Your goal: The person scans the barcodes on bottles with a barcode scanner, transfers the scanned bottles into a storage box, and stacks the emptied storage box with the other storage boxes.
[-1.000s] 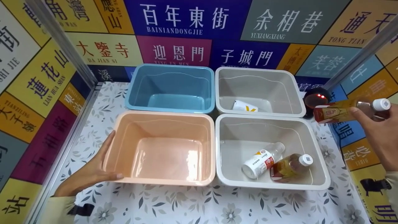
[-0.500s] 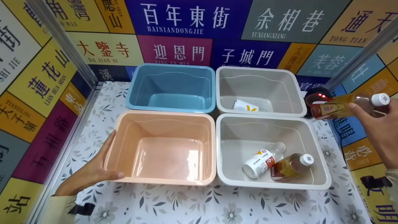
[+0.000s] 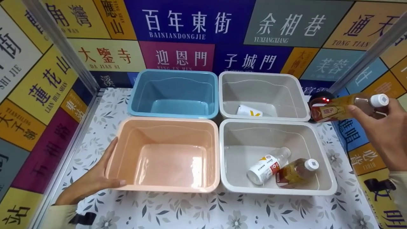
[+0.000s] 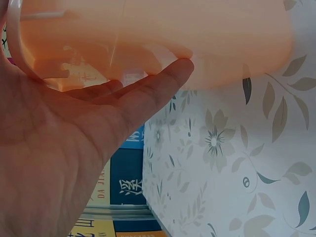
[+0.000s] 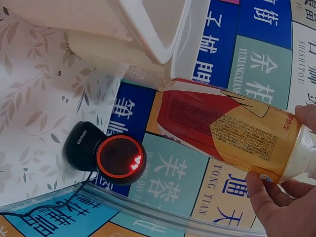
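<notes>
My right hand (image 3: pixel 386 133) grips a bottle of amber drink (image 3: pixel 334 108) near its white cap. It holds the bottle on its side, base pointing left, in front of a black barcode scanner (image 5: pixel 121 159) with lit red lights. In the right wrist view the label's printed text shows. My left hand (image 3: pixel 92 175) rests against the left side of the peach bin (image 3: pixel 165 187), fingers straight along the outer wall and thumb at the front rim. In the left wrist view its fingertips (image 4: pixel 185 66) touch the bin's wall.
The front white bin (image 3: pixel 276 190) holds a clear bottle (image 3: pixel 265 167) and another amber drink bottle (image 3: pixel 294 173). Behind it, a grey-white bin (image 3: pixel 264 74) has a white item with a yellow mark (image 3: pixel 249 110). A blue bin (image 3: pixel 175 115) stands back left. Printed panels enclose the floral-covered table.
My right hand has moved left with the drink bottle, bringing its base across the scanner. The left hand stays at the peach bin. The head view has tilted slightly.
</notes>
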Tool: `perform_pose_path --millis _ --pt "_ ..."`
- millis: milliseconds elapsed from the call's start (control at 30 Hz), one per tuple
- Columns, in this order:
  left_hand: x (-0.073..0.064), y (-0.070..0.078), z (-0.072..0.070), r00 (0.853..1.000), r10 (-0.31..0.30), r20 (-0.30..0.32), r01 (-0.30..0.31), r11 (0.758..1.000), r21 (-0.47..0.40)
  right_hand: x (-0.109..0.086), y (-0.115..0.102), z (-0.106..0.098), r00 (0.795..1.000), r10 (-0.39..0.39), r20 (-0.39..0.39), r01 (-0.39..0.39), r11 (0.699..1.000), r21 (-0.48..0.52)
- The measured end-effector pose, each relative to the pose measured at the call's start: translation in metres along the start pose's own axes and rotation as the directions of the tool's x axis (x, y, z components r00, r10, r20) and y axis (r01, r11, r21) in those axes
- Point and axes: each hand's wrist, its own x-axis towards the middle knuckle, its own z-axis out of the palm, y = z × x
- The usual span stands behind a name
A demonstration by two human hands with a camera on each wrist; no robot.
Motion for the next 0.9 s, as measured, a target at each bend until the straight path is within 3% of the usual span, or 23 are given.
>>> perform_pose_path --millis 233,533,900 --pt "0.001 0.000 -0.001 1.000 -0.010 -0.002 0.010 1.000 0.003 0.000 -0.007 0.008 0.994 -0.081 -0.080 0.079 0.997 -0.020" --pt "0.002 -0.004 0.003 0.998 -0.051 -0.040 0.051 0.999 -0.015 0.005 -0.019 0.013 0.990 -0.132 -0.055 0.132 0.991 0.001" --pt "0.004 0.000 0.001 0.996 -0.076 -0.056 0.078 0.997 0.029 0.006 -0.028 0.021 0.987 -0.147 -0.059 0.148 0.989 0.008"
